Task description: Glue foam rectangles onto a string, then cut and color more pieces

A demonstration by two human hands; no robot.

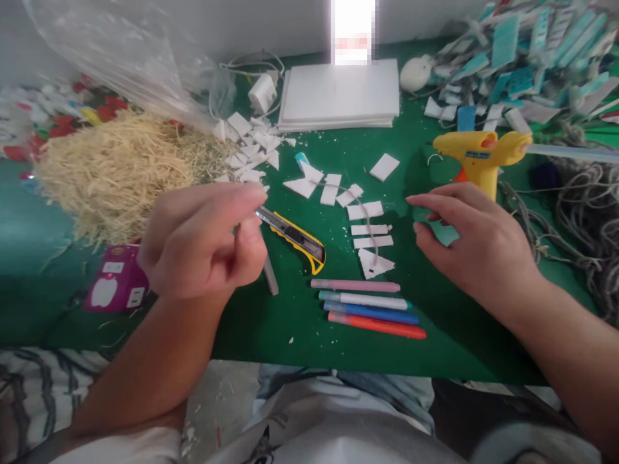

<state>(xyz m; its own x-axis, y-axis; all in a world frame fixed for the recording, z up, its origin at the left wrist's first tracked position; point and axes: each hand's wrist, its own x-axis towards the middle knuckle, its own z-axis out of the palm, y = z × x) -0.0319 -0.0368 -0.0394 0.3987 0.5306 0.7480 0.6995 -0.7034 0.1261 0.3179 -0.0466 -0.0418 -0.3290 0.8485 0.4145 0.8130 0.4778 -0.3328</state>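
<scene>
My left hand (207, 238) is raised over the left part of the green table, its fingers curled and pinched; whatever they hold, if anything, is too small to make out. Beyond its fingertips lies a yellow box cutter (294, 237). My right hand (469, 232) hovers at the right with fingers apart and nothing between them, just in front of a yellow glue gun (483, 154). Between the hands, several white foam pieces (365, 210) lie in a curved row with a thin grey cord (370, 225) across them, a triangular piece (374, 263) at the near end.
Several markers (355, 285) lie near the front edge. Straw (116, 171) and a purple box (116, 277) are at left. White sheets (338, 96) are stacked at the back, beside foam scraps (251, 151). Grey cord (580, 206) and teal pieces (505, 42) are heaped right.
</scene>
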